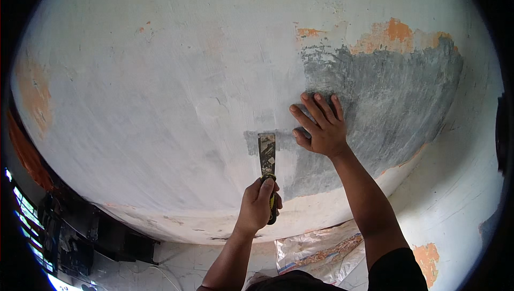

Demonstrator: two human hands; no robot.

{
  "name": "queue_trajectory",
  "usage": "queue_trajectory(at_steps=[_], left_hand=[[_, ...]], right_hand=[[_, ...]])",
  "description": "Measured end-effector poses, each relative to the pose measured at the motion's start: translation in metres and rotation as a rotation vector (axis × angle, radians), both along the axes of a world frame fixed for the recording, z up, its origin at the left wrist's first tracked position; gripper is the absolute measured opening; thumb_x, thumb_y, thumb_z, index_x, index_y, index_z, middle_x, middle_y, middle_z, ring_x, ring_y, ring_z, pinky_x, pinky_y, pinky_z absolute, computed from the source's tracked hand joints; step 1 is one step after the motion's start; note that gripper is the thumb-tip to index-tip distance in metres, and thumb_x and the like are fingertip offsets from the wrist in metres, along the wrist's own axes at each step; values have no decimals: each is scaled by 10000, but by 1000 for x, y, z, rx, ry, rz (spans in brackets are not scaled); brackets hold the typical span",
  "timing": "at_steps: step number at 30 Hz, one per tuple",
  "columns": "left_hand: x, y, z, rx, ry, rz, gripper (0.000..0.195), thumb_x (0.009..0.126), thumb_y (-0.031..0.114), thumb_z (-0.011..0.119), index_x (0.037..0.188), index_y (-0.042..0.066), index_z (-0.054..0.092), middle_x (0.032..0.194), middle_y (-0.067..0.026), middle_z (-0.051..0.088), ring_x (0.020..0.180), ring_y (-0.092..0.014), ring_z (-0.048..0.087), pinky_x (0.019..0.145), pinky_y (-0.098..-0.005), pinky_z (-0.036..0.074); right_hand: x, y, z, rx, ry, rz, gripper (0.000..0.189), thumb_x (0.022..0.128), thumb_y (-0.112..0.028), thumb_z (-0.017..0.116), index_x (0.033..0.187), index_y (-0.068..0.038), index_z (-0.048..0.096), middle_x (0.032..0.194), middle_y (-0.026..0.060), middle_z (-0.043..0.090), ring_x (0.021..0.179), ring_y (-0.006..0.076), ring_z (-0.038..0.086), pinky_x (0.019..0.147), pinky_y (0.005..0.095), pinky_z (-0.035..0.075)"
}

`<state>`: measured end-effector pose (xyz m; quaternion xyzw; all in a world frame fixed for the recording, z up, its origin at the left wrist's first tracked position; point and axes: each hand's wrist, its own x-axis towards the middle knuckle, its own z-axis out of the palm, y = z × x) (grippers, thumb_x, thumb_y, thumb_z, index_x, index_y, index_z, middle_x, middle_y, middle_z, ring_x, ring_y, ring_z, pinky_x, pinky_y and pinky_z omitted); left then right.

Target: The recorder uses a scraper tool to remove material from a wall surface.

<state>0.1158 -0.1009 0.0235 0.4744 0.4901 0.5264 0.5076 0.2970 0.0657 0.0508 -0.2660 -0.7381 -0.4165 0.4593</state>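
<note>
My left hand [258, 204] grips the black and yellow handle of a putty knife [267, 154]. Its stained metal blade points up and lies over a small scraped grey patch at the edge of the white coating. To the right, my right hand [323, 124] rests with spread fingers on the wall [172, 90], where the white coating meets a large bare grey area [397, 98]. Nothing is held in that hand. Orange remnants of old paint [399, 30] border the top of the grey area.
A plastic sheet [321, 251] with brownish debris lies on the tiled floor [184, 257] at the wall's foot. Dark furniture [112, 230] stands at lower left beside a barred window [28, 206]. An orange cloth [26, 154] hangs at far left. Another wall [453, 194] adjoins on the right.
</note>
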Motion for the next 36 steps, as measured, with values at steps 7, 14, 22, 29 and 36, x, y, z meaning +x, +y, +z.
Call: queue_trajectory(at_steps=[7, 14, 22, 29, 36], left_hand=[[5, 0, 0, 21, -79, 13, 322, 1029, 296, 394, 874, 33, 498, 606, -57, 554, 467, -107, 508, 423, -255, 388], [0, -2, -4, 13, -8, 47, 323, 1022, 287, 399, 867, 26, 509, 598, -58, 547, 466, -103, 509, 418, -255, 386], [-5, 1, -5, 27, 70, 65, 321, 1015, 281, 384, 861, 32, 513, 582, -77, 566, 434, -122, 502, 423, -264, 417], [-4, -1, 2, 27, 41, 73, 326, 1018, 287, 386, 858, 31, 510, 580, -77, 564, 428, -117, 490, 422, -264, 412], [-6, 1, 0, 52, 54, 81, 331, 1019, 292, 384, 866, 30, 516, 582, -71, 565, 435, -114, 499, 423, -261, 417]], right_hand=[[0, 1, 4, 2, 18, -4, 494, 888, -411, 505, 1363, -278, 519, 1472, 9, 424, 1387, 219, 340, 1167, 492, 172], [-1, -1, 2, 1, 6, 12, 441, 886, -414, 523, 1281, -235, 601, 1430, 58, 470, 1340, 263, 394, 1144, 511, 201], [1, 4, 2, 6, 22, -2, 462, 922, -437, 464, 1356, -290, 524, 1477, 7, 417, 1395, 210, 328, 1172, 489, 165], [-2, 4, -3, 2, 17, -14, 452, 921, -433, 466, 1341, -285, 541, 1474, 10, 421, 1394, 217, 329, 1168, 493, 170], [-2, 6, 0, 0, 28, 10, 453, 921, -430, 466, 1344, -286, 536, 1478, 9, 416, 1396, 214, 324, 1170, 494, 160]])
